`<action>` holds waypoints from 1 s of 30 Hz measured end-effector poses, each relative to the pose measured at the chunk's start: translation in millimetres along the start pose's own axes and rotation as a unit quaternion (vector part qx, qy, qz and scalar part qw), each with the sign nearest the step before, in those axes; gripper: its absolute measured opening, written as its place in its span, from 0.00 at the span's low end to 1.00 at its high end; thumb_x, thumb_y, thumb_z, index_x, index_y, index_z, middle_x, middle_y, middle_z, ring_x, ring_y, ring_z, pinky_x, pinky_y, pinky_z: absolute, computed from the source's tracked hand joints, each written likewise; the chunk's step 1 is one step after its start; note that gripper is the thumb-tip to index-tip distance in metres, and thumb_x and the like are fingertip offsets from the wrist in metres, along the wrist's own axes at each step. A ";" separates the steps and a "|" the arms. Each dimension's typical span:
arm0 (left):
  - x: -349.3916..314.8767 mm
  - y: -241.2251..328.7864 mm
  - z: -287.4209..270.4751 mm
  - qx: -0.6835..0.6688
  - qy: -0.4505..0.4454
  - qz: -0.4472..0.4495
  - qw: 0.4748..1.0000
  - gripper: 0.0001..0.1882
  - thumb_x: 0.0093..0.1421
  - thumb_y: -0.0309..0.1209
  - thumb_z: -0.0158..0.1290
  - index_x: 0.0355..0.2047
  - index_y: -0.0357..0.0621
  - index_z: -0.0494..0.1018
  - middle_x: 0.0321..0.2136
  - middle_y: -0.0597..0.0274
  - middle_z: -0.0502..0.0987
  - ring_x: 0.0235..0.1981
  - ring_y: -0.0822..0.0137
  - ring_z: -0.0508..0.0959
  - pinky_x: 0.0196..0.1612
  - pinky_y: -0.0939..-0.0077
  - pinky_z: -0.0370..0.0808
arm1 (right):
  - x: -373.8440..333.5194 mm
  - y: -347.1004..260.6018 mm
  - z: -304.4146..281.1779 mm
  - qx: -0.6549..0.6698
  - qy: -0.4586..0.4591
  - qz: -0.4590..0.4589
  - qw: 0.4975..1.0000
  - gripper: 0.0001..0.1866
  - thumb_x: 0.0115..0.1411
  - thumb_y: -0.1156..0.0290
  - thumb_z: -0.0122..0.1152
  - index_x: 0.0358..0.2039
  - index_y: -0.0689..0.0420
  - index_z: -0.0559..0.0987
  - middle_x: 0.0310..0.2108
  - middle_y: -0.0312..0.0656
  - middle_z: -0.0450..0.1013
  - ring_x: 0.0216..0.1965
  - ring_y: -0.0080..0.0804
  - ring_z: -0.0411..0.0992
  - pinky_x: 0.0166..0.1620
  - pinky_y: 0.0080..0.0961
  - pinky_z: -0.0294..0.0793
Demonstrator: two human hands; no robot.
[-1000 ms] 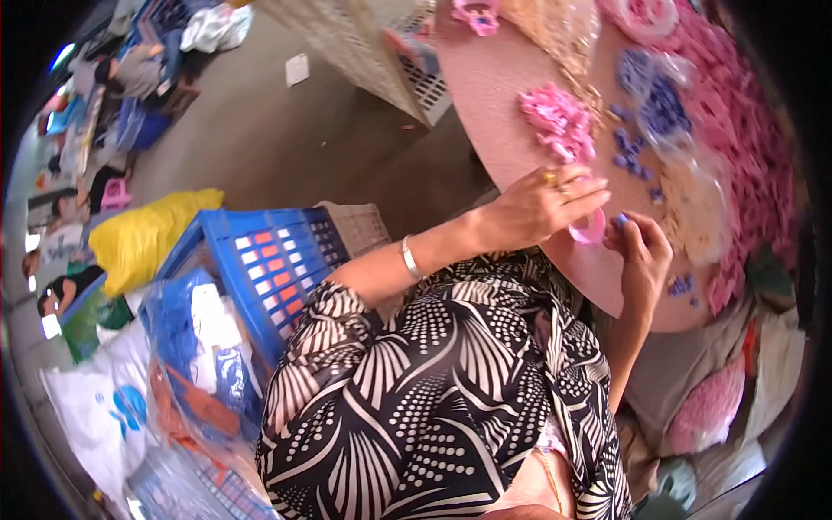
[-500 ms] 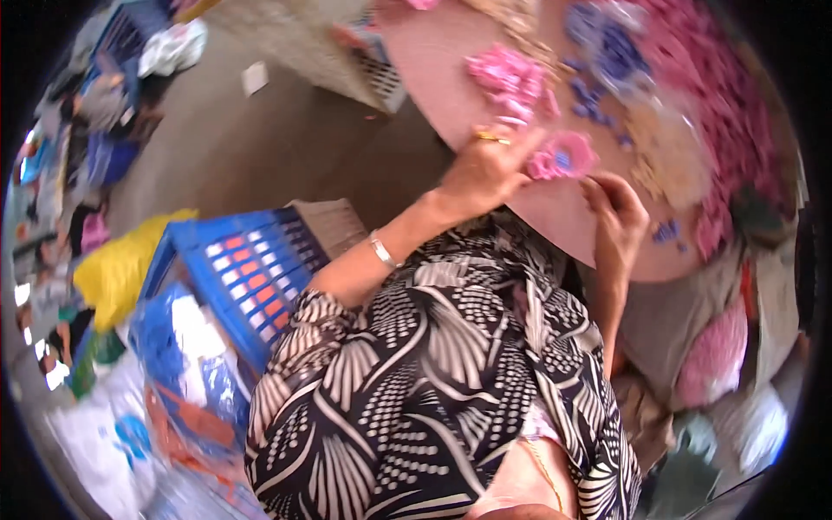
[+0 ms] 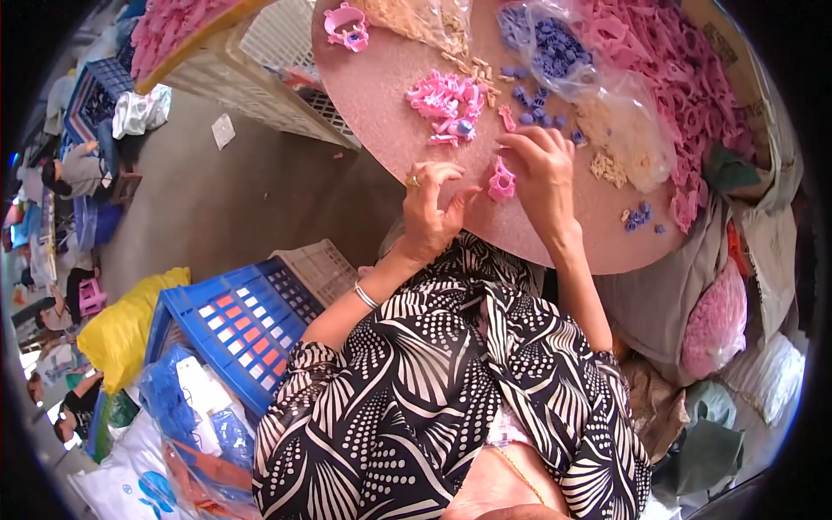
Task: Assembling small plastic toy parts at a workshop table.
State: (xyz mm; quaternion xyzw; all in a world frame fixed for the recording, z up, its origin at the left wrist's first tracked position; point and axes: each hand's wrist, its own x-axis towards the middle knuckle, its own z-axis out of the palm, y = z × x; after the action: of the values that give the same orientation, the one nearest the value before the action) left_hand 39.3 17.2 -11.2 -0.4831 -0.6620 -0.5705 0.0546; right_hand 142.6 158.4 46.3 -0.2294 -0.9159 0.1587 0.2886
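A small pink plastic piece (image 3: 501, 180) with openings in it lies on the round pinkish table (image 3: 364, 95), between my two hands. My left hand (image 3: 430, 212) is just left of it at the table's edge, thumb and fingers apart with nothing in them. On the other side, my right hand (image 3: 548, 169) arches over the tabletop, fingers bent and reaching left. Its fingertips are close to a slim pink part (image 3: 507, 119); its thumb is mostly hidden. Beyond my hands sits a pile of pink parts (image 3: 448, 104), with small blue parts (image 3: 533, 108) to its right.
A pink ring-shaped piece with blue in it (image 3: 347, 28) lies at the far left of the table. Pink parts (image 3: 685, 78) are heaped at the right, near bags of beige pieces (image 3: 646, 139). A blue crate (image 3: 234, 321) and a yellow bag (image 3: 134, 316) stand at my left.
A pink ring-shaped piece with blue in it was between my hands; now a pink piece lies on the table there. My hands have moved apart from it. The view has shifted.
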 end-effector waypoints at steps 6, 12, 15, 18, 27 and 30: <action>-1.7 -4.5 5.9 -0.020 -0.040 0.028 0.999 0.19 0.49 0.27 0.65 0.38 0.41 0.70 0.35 0.56 0.75 0.38 0.55 0.75 0.43 0.62 0.69 | 27.5 -4.3 36.9 -0.067 -0.066 -0.036 0.995 0.14 0.51 0.71 0.64 0.41 0.50 0.80 0.37 0.38 0.75 0.43 0.36 0.70 0.46 0.34 0.63; 4.7 3.6 5.5 0.053 -0.081 0.012 0.995 0.23 0.48 0.34 0.66 0.41 0.40 0.69 0.39 0.55 0.74 0.42 0.54 0.73 0.47 0.59 0.67 | 20.7 0.2 18.8 0.259 -0.062 0.214 0.940 0.12 0.56 0.78 0.62 0.41 0.55 0.79 0.36 0.38 0.78 0.38 0.24 0.75 0.43 0.24 0.72; 12.6 16.4 7.8 0.072 -0.137 0.007 0.988 0.31 0.44 0.39 0.67 0.45 0.39 0.68 0.42 0.54 0.73 0.45 0.54 0.71 0.49 0.58 0.64 | -0.2 6.9 -5.0 0.306 -0.027 0.241 0.921 0.11 0.57 0.80 0.61 0.41 0.58 0.79 0.34 0.36 0.79 0.34 0.19 0.75 0.39 0.15 0.73; 9.5 22.2 15.8 0.080 -0.174 -0.002 0.982 0.34 0.44 0.42 0.66 0.47 0.39 0.66 0.44 0.53 0.73 0.46 0.54 0.70 0.49 0.57 0.62 | -23.4 9.1 -16.0 0.314 -0.048 0.298 0.900 0.13 0.54 0.80 0.63 0.41 0.57 0.81 0.40 0.38 0.78 0.41 0.24 0.75 0.45 0.21 0.73; 8.4 26.7 24.9 0.092 -0.126 -0.046 0.987 0.23 0.48 0.27 0.63 0.42 0.41 0.66 0.31 0.55 0.77 0.35 0.53 0.76 0.43 0.60 0.67 | -51.0 10.7 -13.7 0.113 0.087 0.159 0.977 0.15 0.46 0.80 0.69 0.37 0.55 0.83 0.44 0.37 0.77 0.48 0.31 0.71 0.52 0.26 0.68; 8.3 27.8 19.8 -0.027 -0.126 -0.153 0.980 0.23 0.48 0.22 0.63 0.43 0.41 0.66 0.33 0.53 0.77 0.35 0.54 0.78 0.40 0.62 0.73 | -51.0 10.4 -21.5 0.261 0.045 0.264 0.927 0.14 0.49 0.83 0.67 0.38 0.58 0.82 0.40 0.34 0.77 0.44 0.23 0.72 0.50 0.21 0.68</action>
State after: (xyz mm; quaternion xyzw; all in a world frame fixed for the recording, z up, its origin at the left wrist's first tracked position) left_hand 63.9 34.7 6.7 -0.4457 -0.7141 -0.5240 -0.1297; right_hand 196.0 144.4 35.5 -0.3864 -0.7344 0.4518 0.3273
